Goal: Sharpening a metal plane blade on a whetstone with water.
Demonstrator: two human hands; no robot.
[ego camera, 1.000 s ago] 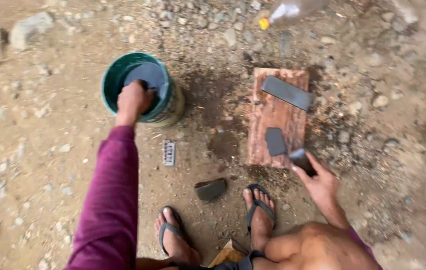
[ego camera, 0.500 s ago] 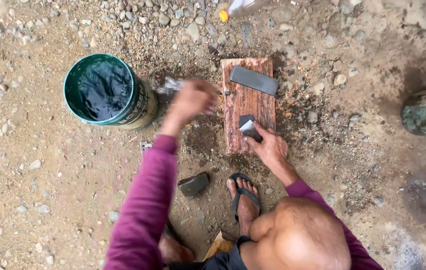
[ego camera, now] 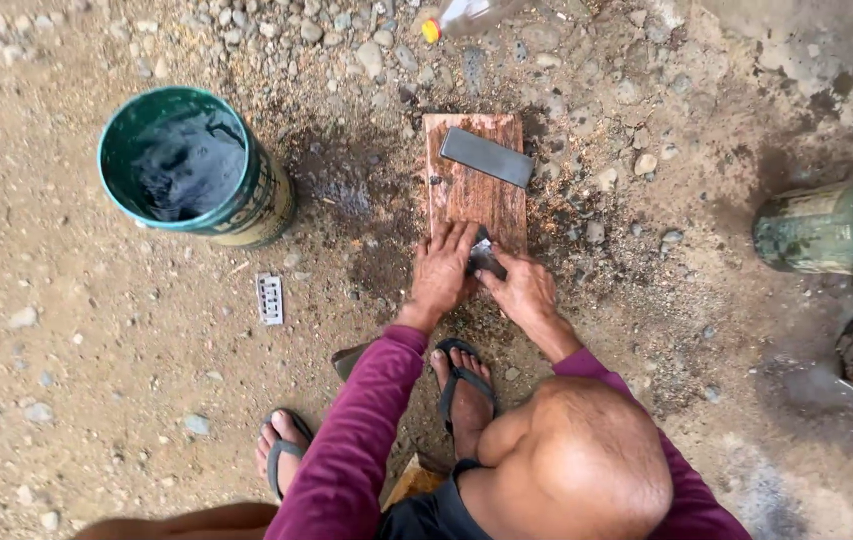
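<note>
So the wooden board (ego camera: 474, 185) is the landmark here: a reddish-brown plank that's lying flat on gravelly dirt, looking wet and stained, with a dark damp patch spreading off its left side.

Biggest thing near it is the green bucket (ego camera: 197, 165), sitting well off to the board's left with dark water showing inside. Another green drum (ego camera: 832, 225) is lying on its side far out to the board's right.

On the far end of the board a dark grey sharpening stone (ego camera: 487, 156) is resting at a slant, a long flat rectangular block.

At the board's near end, both hands are crowding around a small dark blade piece (ego camera: 485, 258), greyish and shiny-wet, mostly hidden under fingers. The left hand (ego camera: 443, 270) is pressing down flat with fingers spread forward onto the wood, touching the piece's left side. The right hand (ego camera: 520, 285) is pinching the piece from the right, fingers curled narrow around it.

A small pale rectangular grid thing (ego camera: 270, 299) is lying in the dirt, left of the board's near end.
</note>
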